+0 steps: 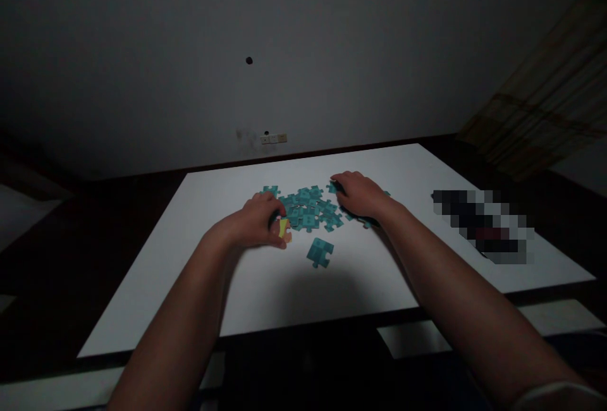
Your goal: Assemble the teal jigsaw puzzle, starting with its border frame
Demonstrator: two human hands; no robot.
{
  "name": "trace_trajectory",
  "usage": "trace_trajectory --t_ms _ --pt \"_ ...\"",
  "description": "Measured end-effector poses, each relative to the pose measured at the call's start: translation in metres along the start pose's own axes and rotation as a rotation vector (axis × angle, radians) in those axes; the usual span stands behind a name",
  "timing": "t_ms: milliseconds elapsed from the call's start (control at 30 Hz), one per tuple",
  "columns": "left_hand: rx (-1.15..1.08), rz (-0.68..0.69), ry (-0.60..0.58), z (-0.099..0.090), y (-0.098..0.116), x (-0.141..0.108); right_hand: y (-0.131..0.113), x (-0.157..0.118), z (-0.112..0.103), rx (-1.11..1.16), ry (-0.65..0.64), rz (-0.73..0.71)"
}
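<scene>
A loose heap of teal puzzle pieces [306, 207] lies on the white table [180, 259], most with their plain backs up. At the heap's left edge, my left hand [258, 220] has its thumb and fingers curled about a puzzle piece [285, 230] that shows a yellow and orange picture. On the right side, my right hand [360, 193] is cupped low over the table, thumb and fingers apart beside the heap. Some teal pieces stick out from under its palm, partly hidden. One single teal piece [320, 252] lies apart, nearer to me.
A dark object [478, 224], blurred by pixelation, lies at the table's right side. Behind the table stands a grey wall [332, 69] with sockets [274, 139] low down. A patterned curtain [540, 101] hangs at the far right.
</scene>
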State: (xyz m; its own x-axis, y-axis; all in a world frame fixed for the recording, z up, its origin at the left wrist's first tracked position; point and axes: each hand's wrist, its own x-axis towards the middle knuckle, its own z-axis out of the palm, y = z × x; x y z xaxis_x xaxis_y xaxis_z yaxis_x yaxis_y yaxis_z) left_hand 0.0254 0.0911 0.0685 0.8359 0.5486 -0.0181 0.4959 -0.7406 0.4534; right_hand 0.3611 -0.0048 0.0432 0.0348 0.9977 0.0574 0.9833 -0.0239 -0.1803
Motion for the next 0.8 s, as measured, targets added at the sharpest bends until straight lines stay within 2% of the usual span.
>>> trace_trajectory --t_ms 167,300,400,500,567,700,800 --pt "-0.092 0.009 0.005 0.001 0.001 0.002 0.005 0.000 -0.002 -0.041 -0.005 0.035" --pt "-0.388 -0.017 0.028 -0.002 0.008 0.002 0.007 0.000 -0.002 -0.038 -0.007 0.036" --pt "-0.531 -0.013 0.153 -0.005 0.008 0.003 0.006 -0.001 -0.003 -0.042 -0.013 0.039" --pt "-0.388 -0.027 0.303 -0.006 -0.006 0.007 0.004 0.000 -0.003 -0.042 -0.013 0.032" --pt "-0.225 -0.046 0.330 -0.004 -0.019 0.008 0.005 0.000 -0.005 -0.036 -0.009 0.023" --pt "-0.093 -0.102 0.243 0.005 -0.036 0.006 0.018 -0.002 -0.014 -0.069 0.012 0.060" --pt "-0.079 -0.118 0.151 0.014 -0.036 0.004 0.033 -0.006 -0.019 -0.105 0.008 0.203"
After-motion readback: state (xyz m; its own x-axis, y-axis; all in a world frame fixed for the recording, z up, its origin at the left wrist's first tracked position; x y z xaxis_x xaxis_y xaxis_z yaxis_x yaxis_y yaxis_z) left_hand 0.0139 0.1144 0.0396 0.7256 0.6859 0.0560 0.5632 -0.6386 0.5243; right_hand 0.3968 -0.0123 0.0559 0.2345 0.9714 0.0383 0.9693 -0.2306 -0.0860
